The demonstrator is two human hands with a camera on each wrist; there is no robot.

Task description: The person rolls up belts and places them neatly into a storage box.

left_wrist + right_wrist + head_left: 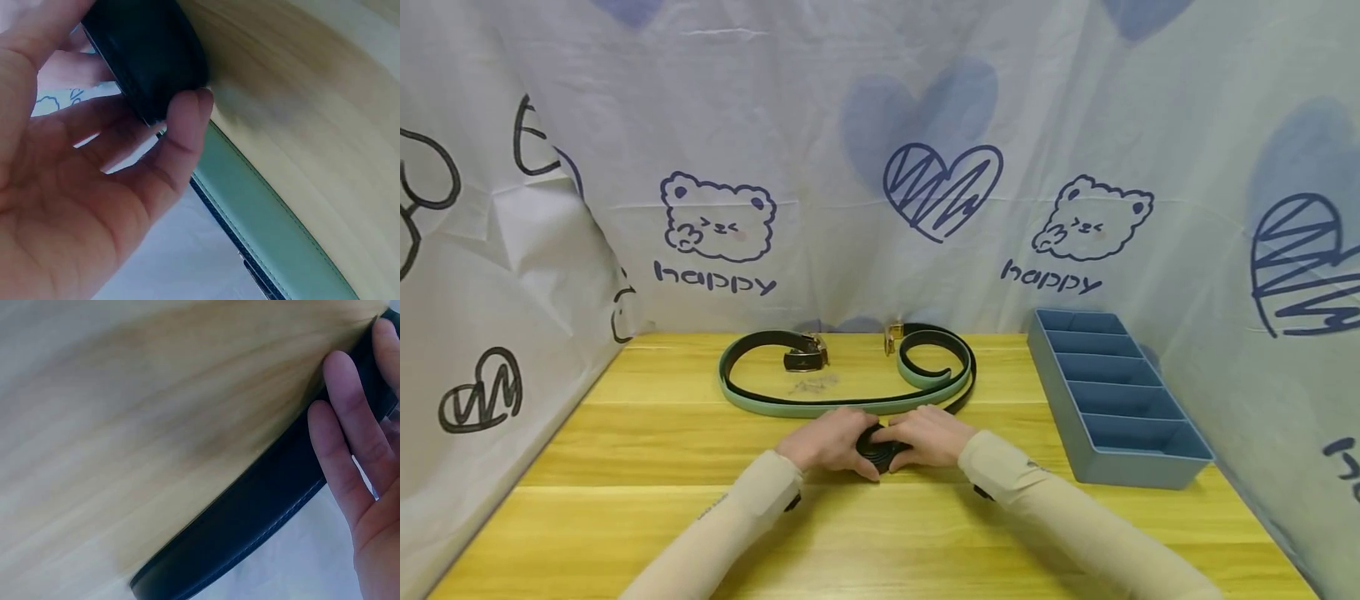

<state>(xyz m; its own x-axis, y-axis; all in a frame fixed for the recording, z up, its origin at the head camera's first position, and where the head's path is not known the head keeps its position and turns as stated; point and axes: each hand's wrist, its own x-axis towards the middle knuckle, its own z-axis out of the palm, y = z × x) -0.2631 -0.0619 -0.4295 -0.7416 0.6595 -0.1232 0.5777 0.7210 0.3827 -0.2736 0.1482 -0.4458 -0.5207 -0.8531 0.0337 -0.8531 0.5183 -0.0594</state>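
Note:
A black belt is wound into a coil on the wooden table, in front of me. My left hand grips the coil from the left; its fingers curl round the black band in the left wrist view. From the right, my right hand holds the same coil, fingertips lying along the band. The unwound part of this belt runs behind my right hand and curves back to a gold buckle. Just beyond the hands lies a green belt with a black inner side, its right end curled in a loop.
At the right stands a blue-grey box divided into several compartments. The green belt's dark and gold buckle lies at the back left. Behind the table hangs a printed white cloth, which also closes off both sides.

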